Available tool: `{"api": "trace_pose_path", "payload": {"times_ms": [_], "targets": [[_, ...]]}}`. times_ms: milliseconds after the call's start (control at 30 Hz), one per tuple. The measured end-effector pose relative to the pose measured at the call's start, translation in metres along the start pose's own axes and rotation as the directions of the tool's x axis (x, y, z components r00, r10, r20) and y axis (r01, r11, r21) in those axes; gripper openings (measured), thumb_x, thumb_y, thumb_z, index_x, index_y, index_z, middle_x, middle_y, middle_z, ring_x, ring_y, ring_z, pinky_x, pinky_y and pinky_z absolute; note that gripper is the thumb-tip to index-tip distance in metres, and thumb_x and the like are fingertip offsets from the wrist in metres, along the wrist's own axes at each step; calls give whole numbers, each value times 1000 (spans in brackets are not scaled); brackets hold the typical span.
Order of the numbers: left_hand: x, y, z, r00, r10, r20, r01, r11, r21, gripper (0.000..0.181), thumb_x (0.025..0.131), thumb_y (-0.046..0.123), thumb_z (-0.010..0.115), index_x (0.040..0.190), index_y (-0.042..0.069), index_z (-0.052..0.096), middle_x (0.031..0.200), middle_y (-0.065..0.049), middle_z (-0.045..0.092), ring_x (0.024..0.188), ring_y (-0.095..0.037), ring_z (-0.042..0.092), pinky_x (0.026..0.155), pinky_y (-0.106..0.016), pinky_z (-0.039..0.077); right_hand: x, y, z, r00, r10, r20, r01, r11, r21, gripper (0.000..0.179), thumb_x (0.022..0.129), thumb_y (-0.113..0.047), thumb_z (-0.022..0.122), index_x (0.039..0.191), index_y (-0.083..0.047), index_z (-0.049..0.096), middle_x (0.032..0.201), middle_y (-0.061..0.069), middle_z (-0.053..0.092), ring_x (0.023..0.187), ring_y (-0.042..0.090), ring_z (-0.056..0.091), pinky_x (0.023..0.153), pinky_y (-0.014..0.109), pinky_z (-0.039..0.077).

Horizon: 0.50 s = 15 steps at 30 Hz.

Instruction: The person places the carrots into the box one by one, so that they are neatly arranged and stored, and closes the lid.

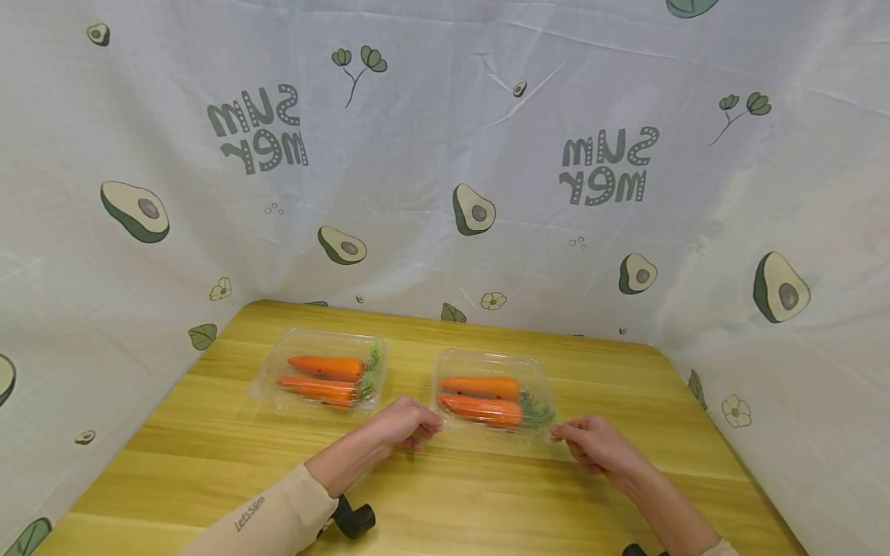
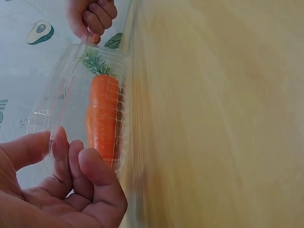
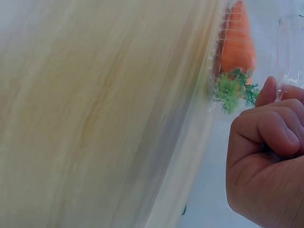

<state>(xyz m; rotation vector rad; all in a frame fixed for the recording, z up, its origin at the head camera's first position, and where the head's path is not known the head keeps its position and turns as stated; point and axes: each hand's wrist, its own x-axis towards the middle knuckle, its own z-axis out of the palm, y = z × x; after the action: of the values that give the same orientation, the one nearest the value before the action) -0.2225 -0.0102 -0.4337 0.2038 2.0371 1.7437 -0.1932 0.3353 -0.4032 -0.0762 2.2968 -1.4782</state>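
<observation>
A clear plastic clamshell box (image 1: 490, 357) lies on the table right of the middle. Two orange carrots with green tops are inside, a rear carrot (image 1: 480, 385) and a front carrot (image 1: 483, 409). My left hand (image 1: 403, 423) pinches the rim at the box's front left corner between thumb and fingertips, close up in the left wrist view. At the front right corner, my right hand (image 1: 601, 446) pinches the edge with thumb and forefinger, its other fingers curled. Leafy carrot tops (image 3: 232, 90) show beside it in the right wrist view.
To the left stands another clear box (image 1: 334, 334) holding two carrots (image 1: 323, 366). Both boxes rest on a wooden table (image 1: 445, 494). A white curtain (image 1: 417, 154) printed with avocados hangs behind the table and along both sides.
</observation>
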Motion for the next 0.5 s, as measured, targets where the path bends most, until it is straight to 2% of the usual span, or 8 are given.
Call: {"api": "trace_pose_path", "payload": {"times_ms": [267,500], "targets": [[2,-1,-2,1000,2,12,-2,1000,2,26,94,18,64,98,-6,74,80,0,62,74,-12,56,59,-23,50,1,1,2,1000,-1,-21,1,1000,-2,34,105,-22,52,99,7,70,51,-8,28,46,7,17,44,22,22],[0,0,-2,1000,2,16,-2,1000,-6,26,94,19,65,96,-5,74,80,-1,62,74,-13,57,59,-23,49,2,0,5,999,2,-43,-2,1000,-11,33,105,-22,53,104,7,69,51,-8,29,45,7,18,44,23,22]]}}
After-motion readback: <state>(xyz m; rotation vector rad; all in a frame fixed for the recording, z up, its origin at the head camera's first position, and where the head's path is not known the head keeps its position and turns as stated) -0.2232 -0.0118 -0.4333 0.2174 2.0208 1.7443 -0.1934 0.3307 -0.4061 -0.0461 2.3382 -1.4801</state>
